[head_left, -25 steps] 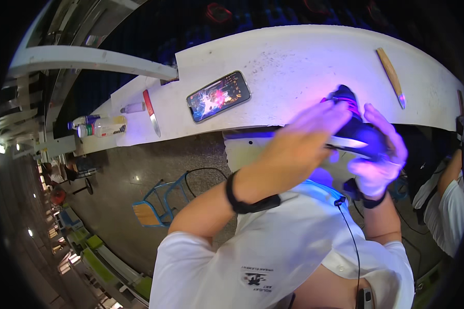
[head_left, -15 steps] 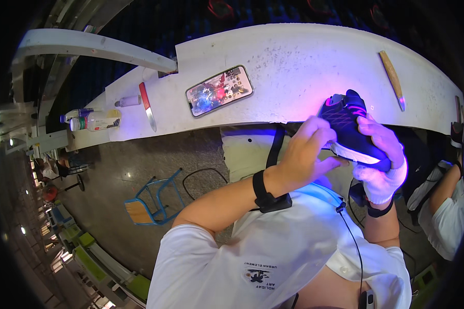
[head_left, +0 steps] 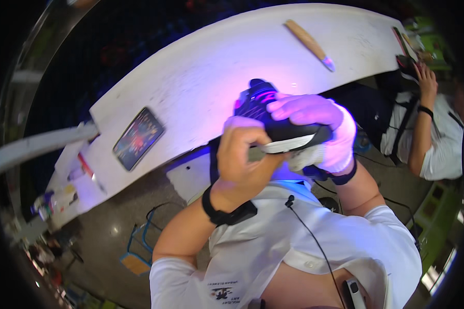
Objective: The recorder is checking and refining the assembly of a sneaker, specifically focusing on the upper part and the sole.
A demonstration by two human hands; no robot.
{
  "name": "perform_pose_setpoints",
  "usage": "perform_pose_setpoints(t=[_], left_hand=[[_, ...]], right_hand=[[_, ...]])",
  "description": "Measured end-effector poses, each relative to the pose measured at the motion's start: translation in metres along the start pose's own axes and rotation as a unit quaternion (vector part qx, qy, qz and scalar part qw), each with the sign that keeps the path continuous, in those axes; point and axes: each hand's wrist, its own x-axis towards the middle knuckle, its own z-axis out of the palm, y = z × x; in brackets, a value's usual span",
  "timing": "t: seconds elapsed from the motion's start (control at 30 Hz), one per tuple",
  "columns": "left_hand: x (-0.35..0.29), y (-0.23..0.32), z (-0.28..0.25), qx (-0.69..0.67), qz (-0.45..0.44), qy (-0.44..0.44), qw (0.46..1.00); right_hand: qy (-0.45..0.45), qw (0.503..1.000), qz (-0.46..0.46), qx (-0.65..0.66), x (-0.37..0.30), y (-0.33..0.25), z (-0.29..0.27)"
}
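Note:
A dark sneaker (head_left: 290, 132) with pink accents and a white midsole is held between my hands, at the near edge of the white worktable. My right hand (head_left: 322, 121), in a pale glove that leaves fingers bare, wraps round one end of it. On the other side my bare left hand (head_left: 242, 154) grips the shoe's lower edge, fingers curled and thumb by the sole. Whatever else might be between the left fingertips is hidden. Purple-blue light falls on the shoe and hands.
On the white worktable (head_left: 201, 87) lie a wooden-handled knife (head_left: 308, 41), a phone (head_left: 139, 138) with its screen lit, and a red-handled knife (head_left: 86, 165). Bottles (head_left: 49, 203) stand at the left end. A co-worker's arm (head_left: 423, 123) is at the right. A blue-framed stool (head_left: 139, 247) is below left.
My view has turned to the right, so the table and its things appear shifted left and rotated, and more of the co-worker shows. Both hands still hold the sneaker.

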Motion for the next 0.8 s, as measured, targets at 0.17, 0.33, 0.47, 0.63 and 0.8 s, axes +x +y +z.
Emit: perform_pose_setpoints(t=[0.17,0.33,0.47,0.63,0.8], left_hand=[[0.012,0.002,0.012,0.019,-0.079,-0.041,0.996],[0.019,-0.014,0.014,0.2,0.028,-0.142,0.969],[0.03,-0.027,-0.027,0.112,-0.107,-0.182,0.971],[0.057,0.003,-0.088,0.048,-0.096,-0.165,0.98],[0.072,0.038,-0.083,0.188,0.0,-0.124,0.974]], right_hand=[[0.078,0.997,-0.015,0.005,-0.025,0.015,-0.01],[0.112,0.991,0.069,-0.007,-0.036,0.019,-0.041],[0.143,0.932,0.227,-0.243,-0.031,0.033,-0.067],[0.176,0.906,0.343,0.173,-0.003,0.063,-0.008],[0.059,0.998,-0.008,0.033,0.054,0.02,0.031]])
